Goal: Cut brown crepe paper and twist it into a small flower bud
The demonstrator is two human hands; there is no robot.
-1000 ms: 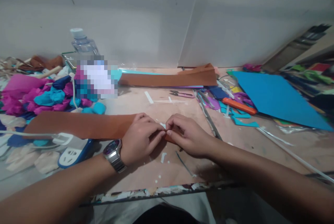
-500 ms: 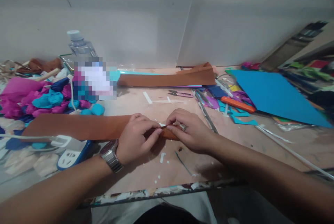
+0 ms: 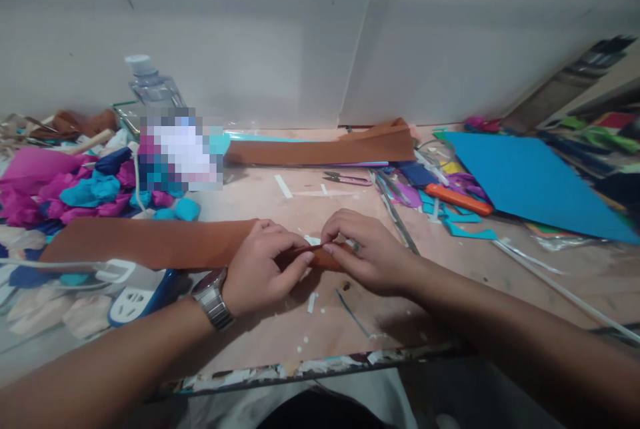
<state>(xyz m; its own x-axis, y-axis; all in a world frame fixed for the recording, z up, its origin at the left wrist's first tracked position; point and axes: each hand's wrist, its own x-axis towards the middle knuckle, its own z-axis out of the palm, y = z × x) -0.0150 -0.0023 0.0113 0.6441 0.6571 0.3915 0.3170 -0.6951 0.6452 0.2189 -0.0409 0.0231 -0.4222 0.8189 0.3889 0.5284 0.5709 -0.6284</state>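
A long brown strip (image 3: 150, 243) of smooth, thin sheet material lies across the table, from the left pile to under my hands. My left hand (image 3: 270, 262), with a metal watch (image 3: 214, 299) at the wrist, pinches the strip's upper edge between thumb and fingers. Close to its right, my right hand (image 3: 365, 252) pinches the same edge, which looks folded over into a narrow ridge between the fingertips. A ring shows on a right finger. The strip's right end is partly hidden by my right hand.
Another brown strip (image 3: 320, 152) lies folded at the back. Pink-handled thread snips (image 3: 347, 179), an orange cutter (image 3: 459, 199) and a blue sheet (image 3: 535, 182) lie right. Crumpled coloured pieces (image 3: 93, 187), a bottle (image 3: 155, 85) and a white-blue power strip (image 3: 134, 299) stand left.
My right fingertips have shifted slightly right along the strip's edge, and more of the folded ridge shows between the hands. My left hand has barely moved.
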